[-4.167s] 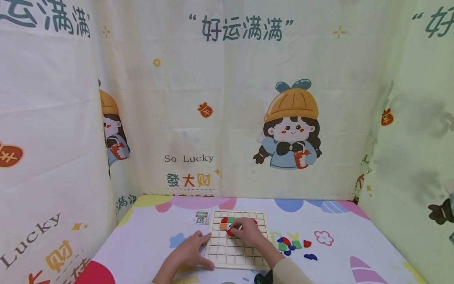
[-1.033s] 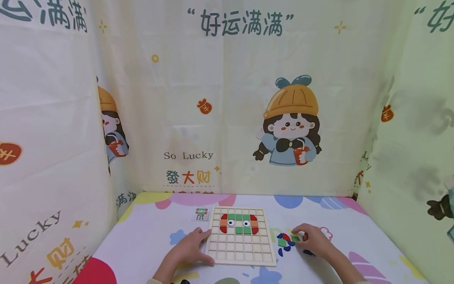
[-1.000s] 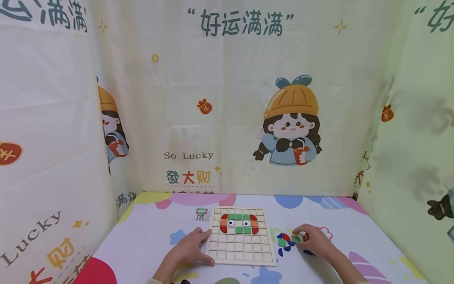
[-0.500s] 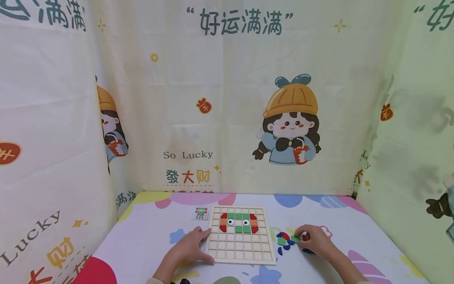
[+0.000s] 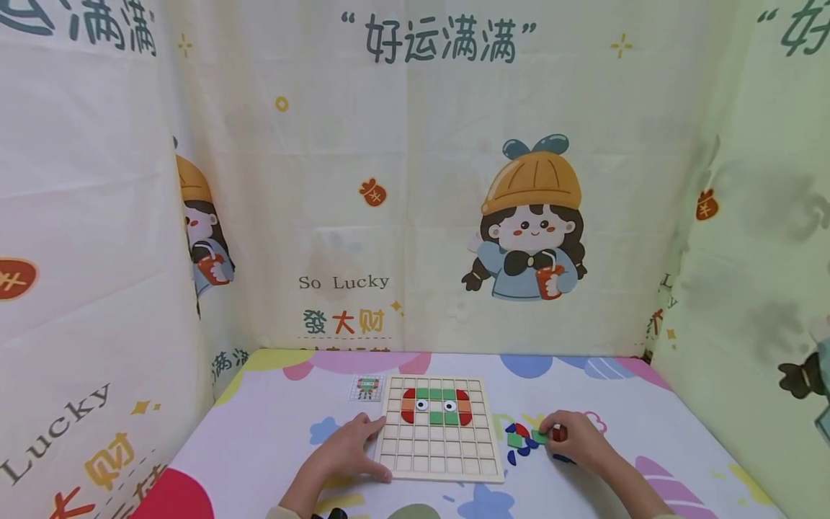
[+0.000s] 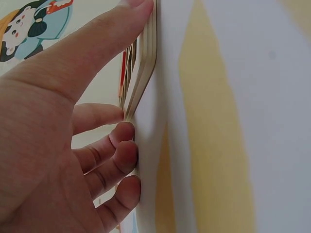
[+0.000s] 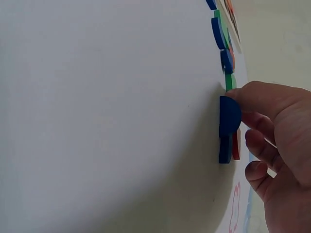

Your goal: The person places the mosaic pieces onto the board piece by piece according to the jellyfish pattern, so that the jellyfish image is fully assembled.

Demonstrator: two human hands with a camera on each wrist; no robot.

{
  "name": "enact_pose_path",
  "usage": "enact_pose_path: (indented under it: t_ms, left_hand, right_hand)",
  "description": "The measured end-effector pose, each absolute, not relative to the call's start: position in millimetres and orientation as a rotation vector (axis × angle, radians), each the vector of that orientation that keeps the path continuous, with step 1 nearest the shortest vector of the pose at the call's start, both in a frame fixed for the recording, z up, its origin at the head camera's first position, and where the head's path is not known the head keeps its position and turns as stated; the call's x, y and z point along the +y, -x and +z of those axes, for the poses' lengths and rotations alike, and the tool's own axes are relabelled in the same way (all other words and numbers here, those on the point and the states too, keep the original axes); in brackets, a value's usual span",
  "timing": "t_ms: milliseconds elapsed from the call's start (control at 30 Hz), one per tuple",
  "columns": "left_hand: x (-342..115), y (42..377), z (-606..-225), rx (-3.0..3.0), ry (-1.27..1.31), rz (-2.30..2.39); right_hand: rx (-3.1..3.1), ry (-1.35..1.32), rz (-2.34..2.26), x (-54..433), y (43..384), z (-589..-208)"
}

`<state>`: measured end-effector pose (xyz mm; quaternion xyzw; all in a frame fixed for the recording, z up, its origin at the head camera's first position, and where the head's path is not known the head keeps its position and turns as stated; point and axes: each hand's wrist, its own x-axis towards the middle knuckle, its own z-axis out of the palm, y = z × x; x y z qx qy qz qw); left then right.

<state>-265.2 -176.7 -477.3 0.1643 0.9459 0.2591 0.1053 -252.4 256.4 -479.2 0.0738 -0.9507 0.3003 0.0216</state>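
Note:
My left hand braces the left edge of the wooden grid board, thumb by its near corner; in the left wrist view the thumb rests along the board's edge. Red, orange, green and white eye tiles form a face-like row in its upper cells. Right of the board, my right hand pinches a green square tile by its edge, close over the table. In the right wrist view a blue half-round piece stands in front of those fingertips, partly hiding them.
Beside the right hand lie another green square tile, a red piece and several blue pieces. A small pattern card lies left of the board's far corner. Printed cloth walls surround the table.
The right hand moved from the board to the loose pieces on the right, and its fingers now pinch the green tile. More face tiles show on the board. The left hand stays put.

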Motion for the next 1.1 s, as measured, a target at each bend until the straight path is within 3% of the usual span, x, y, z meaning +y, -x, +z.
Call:
enact_pose_path:
  t_ms: [500,1100]
  left_hand:
    - [-176,266,-478,2.780,-0.471,0.767]
    - [-177,267,-478,2.777,-0.477,0.758]
  right_hand:
    - [-2.895,-0.079,0.970,245,258,-479]
    - [-2.789,-0.463,1.020,145,284,-472]
